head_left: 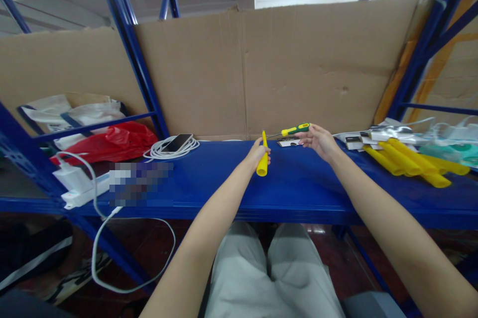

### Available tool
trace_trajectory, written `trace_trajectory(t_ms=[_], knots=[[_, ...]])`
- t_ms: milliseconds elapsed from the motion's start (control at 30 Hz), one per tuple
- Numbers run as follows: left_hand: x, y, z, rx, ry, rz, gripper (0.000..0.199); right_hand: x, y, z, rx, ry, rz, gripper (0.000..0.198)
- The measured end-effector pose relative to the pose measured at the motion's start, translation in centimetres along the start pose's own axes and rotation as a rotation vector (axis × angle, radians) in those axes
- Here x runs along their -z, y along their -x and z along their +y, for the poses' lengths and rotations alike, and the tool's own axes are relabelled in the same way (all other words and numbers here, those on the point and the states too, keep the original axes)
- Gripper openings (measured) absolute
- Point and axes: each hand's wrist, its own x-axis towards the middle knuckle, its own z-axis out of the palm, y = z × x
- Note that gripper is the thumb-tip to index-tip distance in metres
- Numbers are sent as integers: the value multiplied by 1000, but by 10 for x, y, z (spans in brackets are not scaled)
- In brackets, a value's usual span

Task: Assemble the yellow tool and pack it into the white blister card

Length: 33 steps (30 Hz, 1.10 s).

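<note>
Yellow tube and screwdriver held over the blue shelf

Above the blue shelf (pixel 298 193), both forearms reach forward. Left hand (pixel 257 153) is closed around a yellow tube (pixel 263 162), upright, its middle hidden by the fingers. Right hand (pixel 320 140) pinches the green-yellow screwdriver (pixel 295 130) by its handle; the thin shaft, pointing toward the tube, is hard to make out. More yellow tubes (pixel 407 161) lie on the shelf's right end

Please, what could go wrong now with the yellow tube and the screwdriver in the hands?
The left hand holds the yellow tube close to the tip of the screwdriver in the right hand; a slip could jab the fingers. The small dark part lying under the screwdriver might be knocked along the blue shelf.
</note>
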Motion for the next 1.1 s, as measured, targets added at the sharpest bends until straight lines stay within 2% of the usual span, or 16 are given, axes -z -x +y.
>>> trace_trajectory(t_ms=[233, 367, 533, 833, 933, 1100], knots=[[0, -1, -1, 3, -6, 4, 74, 2, -2, 3, -33, 105, 128, 25], [-2, 1, 0, 10, -5, -1, 73, 3, -3, 4, -35, 118, 153, 23], [-2, 3, 1, 17, -1, 2, 73, 5, -4, 6, -4, 135, 136, 17], [-1, 1, 1, 17, -17, 33, 72, 8, -5, 5, 20, 86, 13, 8], [0, 0, 1, 6, -14, 37, 72, 7, -4, 5, 16, 113, 32, 17], [-1, 1, 0, 0, -20, 0, 75, 7, -5, 7, 20, 149, 145, 33]])
